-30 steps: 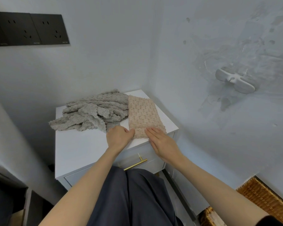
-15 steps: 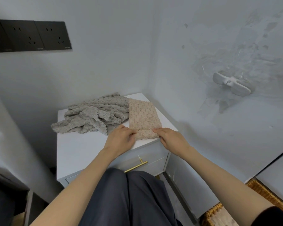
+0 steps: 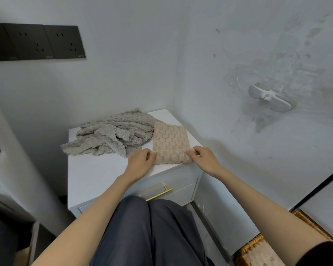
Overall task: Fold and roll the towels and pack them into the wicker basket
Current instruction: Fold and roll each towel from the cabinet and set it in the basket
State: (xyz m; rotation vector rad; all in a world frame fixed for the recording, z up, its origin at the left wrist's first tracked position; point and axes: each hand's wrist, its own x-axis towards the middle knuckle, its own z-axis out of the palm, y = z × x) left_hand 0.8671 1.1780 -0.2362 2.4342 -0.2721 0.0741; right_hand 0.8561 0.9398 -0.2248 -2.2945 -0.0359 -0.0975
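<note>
1. The left hand (image 3: 140,163) sits at the near left corner of the beige towel (image 3: 170,143), with its thumb and curled fingers pinching the towel's edge.
2. The right hand (image 3: 204,160) is at the near right corner of the same towel, fingers curled in and gripping that corner. The two hands are level with each other, with the towel's near edge stretched between them.
3. The beige towel is folded into a narrow strip that runs away from both hands towards the wall corner. It lies flat on the white cabinet top (image 3: 96,173), and its near edge looks thickened (whether that is a first turn of a roll I cannot tell).
4. Beyond the left hand and to its outer side, a crumpled heap of grey towels (image 3: 112,137) lies on the same top, its right side touching the long left edge of the beige towel.
5. Below the hands, on the cabinet front, a brass drawer handle (image 3: 160,193) shows just above the person's dark trousers (image 3: 152,231).
6. The wicker basket (image 3: 258,250) stands on the floor well back from the right hand, under the right forearm, and only part of it is in view. Something pale lies in it, too cut off to name.
7. High above the left hand, black wall sockets (image 3: 37,42) sit in a row, and above the right hand a white holder (image 3: 269,98) is fixed to the side wall.
</note>
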